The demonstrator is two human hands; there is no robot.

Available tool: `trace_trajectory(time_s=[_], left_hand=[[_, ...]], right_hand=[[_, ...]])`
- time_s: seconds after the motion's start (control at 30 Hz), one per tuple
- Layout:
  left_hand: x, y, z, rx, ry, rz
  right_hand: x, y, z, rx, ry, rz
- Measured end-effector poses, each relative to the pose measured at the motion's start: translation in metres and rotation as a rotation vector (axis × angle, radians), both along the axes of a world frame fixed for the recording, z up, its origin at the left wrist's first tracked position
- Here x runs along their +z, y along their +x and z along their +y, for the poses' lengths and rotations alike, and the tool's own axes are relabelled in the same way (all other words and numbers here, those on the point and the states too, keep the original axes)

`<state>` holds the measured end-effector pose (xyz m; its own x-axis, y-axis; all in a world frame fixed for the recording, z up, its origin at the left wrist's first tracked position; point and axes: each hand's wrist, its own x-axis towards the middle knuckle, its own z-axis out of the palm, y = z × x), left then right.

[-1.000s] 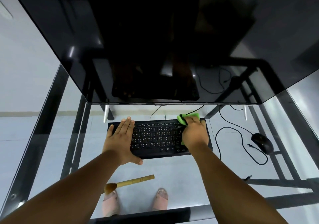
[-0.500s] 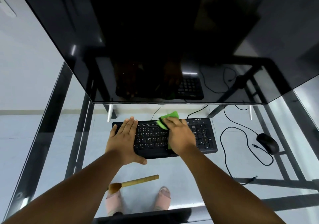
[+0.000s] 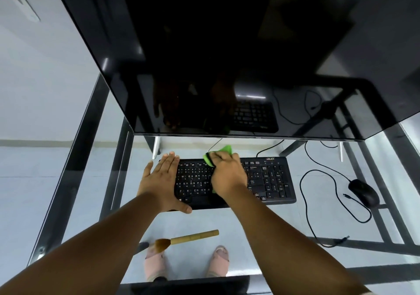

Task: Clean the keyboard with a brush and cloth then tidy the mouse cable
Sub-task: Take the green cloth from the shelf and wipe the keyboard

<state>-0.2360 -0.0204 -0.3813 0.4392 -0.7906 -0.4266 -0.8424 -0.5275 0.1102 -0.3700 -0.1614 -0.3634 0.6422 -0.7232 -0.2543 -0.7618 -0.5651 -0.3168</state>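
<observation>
Black keyboard (image 3: 268, 181) lay on the glass desk (image 3: 318, 217) below the monitor (image 3: 227, 56); left hand (image 3: 160, 181) lay flat, fingers straight, on its left end, likely to steady it. Right hand (image 3: 228, 176), at keyboard centre, curled over a green cloth (image 3: 223, 150), pressing it onto the keys. Brush (image 3: 188, 239) lay unused nearer the body than the keyboard; mouse (image 3: 364, 192) and loose cable (image 3: 318, 203) lay right of the keyboard.
</observation>
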Motion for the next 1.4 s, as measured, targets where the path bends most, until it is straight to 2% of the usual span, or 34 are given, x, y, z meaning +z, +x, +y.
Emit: trace_trajectory(time_s=[0.17,0.33,0.43,0.53,0.63,0.77,0.9,1.03,1.2,1.3,1.4], left_hand=[[-0.001,0.000,0.003,-0.006,-0.008,0.011],[-0.001,0.001,0.004,-0.012,-0.025,0.035],[-0.001,0.001,0.005,-0.021,-0.025,0.036],[-0.001,0.002,0.005,-0.029,-0.023,0.034],[-0.003,0.002,0.007,-0.032,-0.026,0.025],[-0.004,0.007,0.016,-0.021,-0.039,0.024],[-0.003,0.018,0.025,0.010,-0.035,0.034],[-0.003,0.020,0.027,0.024,-0.043,0.054],[-0.004,0.021,0.027,0.034,-0.041,0.067],[-0.005,0.020,0.028,0.033,-0.041,0.067],[-0.004,0.021,0.028,0.032,-0.049,0.069]], right_hand=[[-0.004,-0.007,0.001,0.199,-0.084,0.047],[-0.003,-0.036,-0.020,0.054,-0.168,0.153],[-0.001,-0.041,-0.032,-0.008,-0.105,0.198],[-0.003,-0.037,-0.038,-0.122,0.013,0.053],[-0.005,-0.030,-0.030,-0.233,-0.026,-0.172],[-0.009,-0.016,-0.014,-0.169,-0.069,-0.310],[-0.017,0.003,-0.004,-0.058,-0.050,-0.344],[-0.021,0.017,0.009,0.073,-0.056,-0.320],[-0.018,0.011,0.012,0.210,-0.143,-0.134],[-0.013,0.008,0.006,0.223,-0.180,-0.006],[-0.013,-0.001,-0.006,0.134,-0.201,0.050]])
